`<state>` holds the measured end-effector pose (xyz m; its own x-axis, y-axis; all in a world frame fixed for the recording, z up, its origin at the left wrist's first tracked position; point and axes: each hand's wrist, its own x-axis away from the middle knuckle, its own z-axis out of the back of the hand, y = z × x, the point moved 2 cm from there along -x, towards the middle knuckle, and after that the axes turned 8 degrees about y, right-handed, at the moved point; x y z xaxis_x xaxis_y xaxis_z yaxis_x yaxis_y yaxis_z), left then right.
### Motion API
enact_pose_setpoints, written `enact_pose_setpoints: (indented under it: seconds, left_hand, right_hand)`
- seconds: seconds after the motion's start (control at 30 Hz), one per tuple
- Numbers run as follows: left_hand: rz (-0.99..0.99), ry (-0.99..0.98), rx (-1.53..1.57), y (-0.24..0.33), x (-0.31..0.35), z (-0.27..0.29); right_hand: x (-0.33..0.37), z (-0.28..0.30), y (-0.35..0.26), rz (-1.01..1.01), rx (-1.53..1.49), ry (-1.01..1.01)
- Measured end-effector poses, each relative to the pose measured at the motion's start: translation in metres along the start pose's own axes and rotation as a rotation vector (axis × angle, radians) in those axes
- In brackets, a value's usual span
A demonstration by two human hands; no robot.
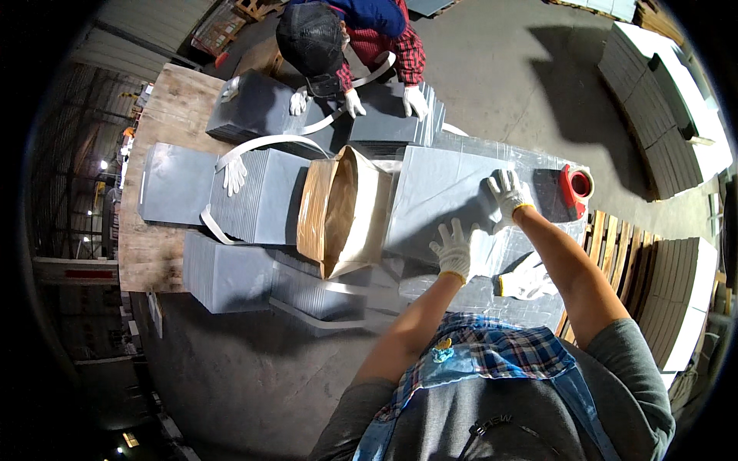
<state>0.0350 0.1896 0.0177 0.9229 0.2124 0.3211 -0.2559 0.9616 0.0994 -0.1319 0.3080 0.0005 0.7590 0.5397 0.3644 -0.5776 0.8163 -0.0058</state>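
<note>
My left hand (453,247), in a white knit glove, lies with fingers spread at the near edge of a flat grey slab (438,173). My right hand (507,194), gloved the same way, rests with fingers apart near the slab's right end. Neither hand holds anything. Clear plastic film (492,296) covers the tabletop around the slab. To the right of my right hand sits a red tape dispenser (569,192) with a roll on it. A loose pair of white gloves (526,280) lies below my hands. Left of the slab stands an open brown cardboard carton (315,211).
Stacks of grey slabs (261,192) fill the wooden table (165,111), with white straps (265,142) between them. Across it, a co-worker in a cap (311,38) leans over slabs, gloved hands on them. White stacks (653,115) and a pallet (615,242) stand right.
</note>
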Motion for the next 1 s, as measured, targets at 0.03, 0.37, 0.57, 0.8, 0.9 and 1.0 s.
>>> enact_pose_setpoints:
  seconds: [0.03, 0.37, 0.57, 0.8, 0.9, 1.0]
  left_hand:
    - [-0.003, 0.001, 0.008, 0.000, 0.000, 0.000]
    - [-0.012, -0.064, -0.057, -0.008, -0.013, -0.028]
    - [-0.035, -0.033, -0.085, -0.005, -0.011, -0.024]
    - [-0.016, -0.006, -0.134, -0.008, -0.015, -0.036]
    - [-0.005, -0.062, -0.100, -0.006, -0.016, -0.027]
    - [0.008, -0.118, -0.051, 0.005, -0.007, 0.006]
  right_hand:
    - [-0.001, -0.003, 0.001, -0.001, -0.002, 0.002]
    - [0.003, 0.006, -0.001, 0.016, -0.036, 0.030]
    - [-0.001, 0.003, 0.003, 0.011, -0.049, -0.048]
    - [-0.006, -0.006, 0.001, 0.005, -0.037, -0.020]
    - [-0.007, -0.008, 0.002, -0.005, -0.042, -0.027]
    - [-0.004, -0.006, 0.004, -0.007, -0.047, -0.028]
